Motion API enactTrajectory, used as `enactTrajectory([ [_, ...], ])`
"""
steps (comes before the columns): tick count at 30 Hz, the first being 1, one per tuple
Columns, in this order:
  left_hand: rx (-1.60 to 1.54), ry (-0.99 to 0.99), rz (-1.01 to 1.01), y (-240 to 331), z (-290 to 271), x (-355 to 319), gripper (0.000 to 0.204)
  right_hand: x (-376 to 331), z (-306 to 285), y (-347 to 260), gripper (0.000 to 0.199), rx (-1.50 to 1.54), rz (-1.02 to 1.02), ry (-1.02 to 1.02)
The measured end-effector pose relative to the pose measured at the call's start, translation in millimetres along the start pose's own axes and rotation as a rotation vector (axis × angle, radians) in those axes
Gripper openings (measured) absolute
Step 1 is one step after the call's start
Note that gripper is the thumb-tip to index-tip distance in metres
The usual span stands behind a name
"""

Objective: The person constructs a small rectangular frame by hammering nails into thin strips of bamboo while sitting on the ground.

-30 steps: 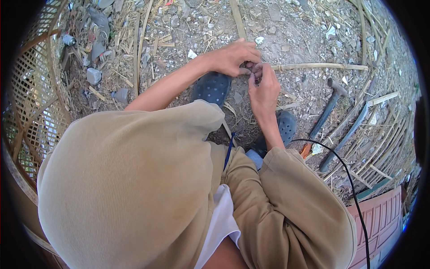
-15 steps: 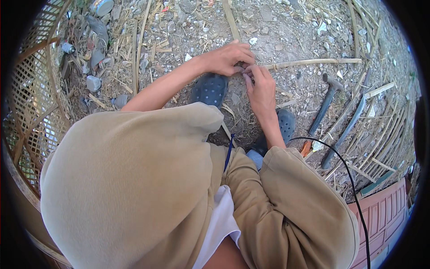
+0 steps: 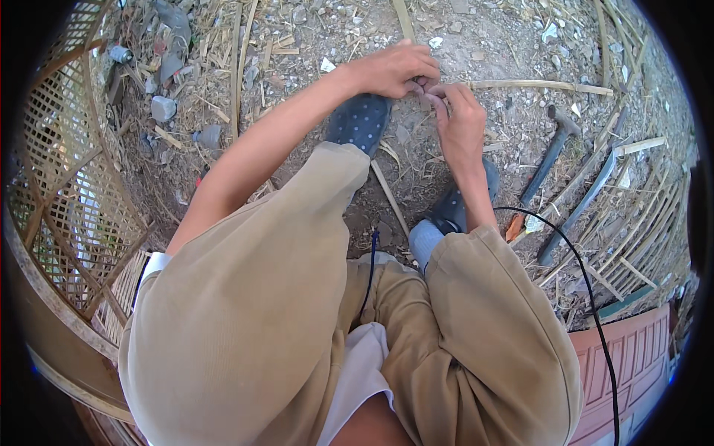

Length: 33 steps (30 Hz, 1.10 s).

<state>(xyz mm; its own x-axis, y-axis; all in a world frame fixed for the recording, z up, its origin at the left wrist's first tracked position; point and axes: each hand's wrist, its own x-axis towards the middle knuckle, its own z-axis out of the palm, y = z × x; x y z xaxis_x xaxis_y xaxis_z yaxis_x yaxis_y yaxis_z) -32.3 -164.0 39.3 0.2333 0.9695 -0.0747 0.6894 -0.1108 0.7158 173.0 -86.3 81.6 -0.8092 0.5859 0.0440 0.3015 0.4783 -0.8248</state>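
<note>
My left hand (image 3: 398, 70) and my right hand (image 3: 461, 115) meet in front of my feet, fingertips pinched together and almost touching. Whatever is between the fingers is too small and hidden to name. From behind the right fingers a pale bamboo strip (image 3: 539, 85) runs to the right, with what looks like a node or binding near the hand. Another bamboo strip (image 3: 404, 18) extends away from me above the left hand. A third length of strip (image 3: 390, 195) lies between my feet; whether it joins the others is hidden.
On the right lie a hammer (image 3: 549, 156), a long-bladed knife (image 3: 580, 212) and a bundle of bent strips (image 3: 639, 223). A woven lattice basket (image 3: 71, 171) stands at left. A black cable (image 3: 576, 279) curves past my right knee; a reddish panel (image 3: 625, 364) lies beyond.
My hands sit slightly further right and higher in view, still pinched together. My left knee has shifted, showing more of the ground and the strip between my feet.
</note>
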Motion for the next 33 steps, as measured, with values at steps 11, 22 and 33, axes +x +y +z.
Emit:
enactTrajectory([
  [11,0.31,0.136,-0.047,55,-20,-55,0.036,-39,-105,9,0.011,-0.123,-0.066,0.009],
  [22,-0.172,1.073,-0.6,164,-72,-334,0.036,-94,-209,72,0.018,0.439,0.077,0.612],
  [33,-0.492,1.675,-0.921,231,144,-451,0.023,-152,-288,30,0.021,0.454,0.006,1.035],
])
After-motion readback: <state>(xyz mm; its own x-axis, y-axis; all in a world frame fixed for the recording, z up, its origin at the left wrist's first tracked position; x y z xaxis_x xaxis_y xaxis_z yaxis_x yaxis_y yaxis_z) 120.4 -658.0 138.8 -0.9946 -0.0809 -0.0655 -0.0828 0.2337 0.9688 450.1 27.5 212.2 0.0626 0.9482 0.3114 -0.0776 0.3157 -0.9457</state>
